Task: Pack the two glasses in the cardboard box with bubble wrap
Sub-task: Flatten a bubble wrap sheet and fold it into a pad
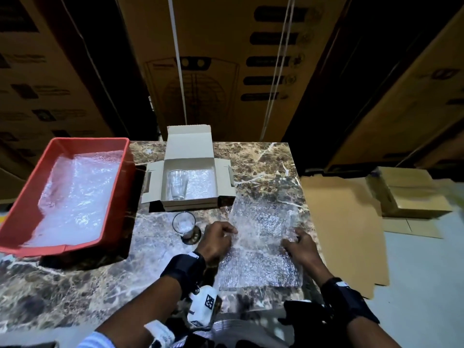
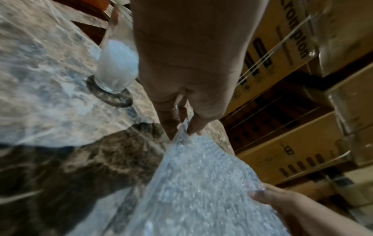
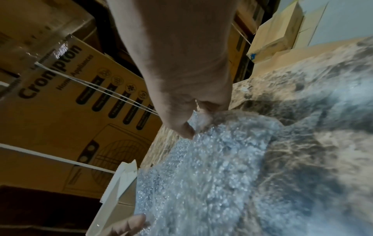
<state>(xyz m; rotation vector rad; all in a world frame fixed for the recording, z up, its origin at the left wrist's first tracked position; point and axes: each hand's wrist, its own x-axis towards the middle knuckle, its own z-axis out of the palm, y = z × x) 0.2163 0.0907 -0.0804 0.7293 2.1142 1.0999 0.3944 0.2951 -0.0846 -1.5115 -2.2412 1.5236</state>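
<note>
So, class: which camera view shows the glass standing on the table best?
The left wrist view: the glass on the table is close and large, beside the left hand. The head view shows it small; the right wrist view doesn't show it.

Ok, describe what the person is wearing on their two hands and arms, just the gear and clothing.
Both hands, the left hand and the right hand, are bare, without gloves. Each wrist carries a wide black strap, the right one likewise. Below the left strap hangs a white camera block with a black-and-white square marker. A pale sleeve edge shows at the left forearm.
</note>
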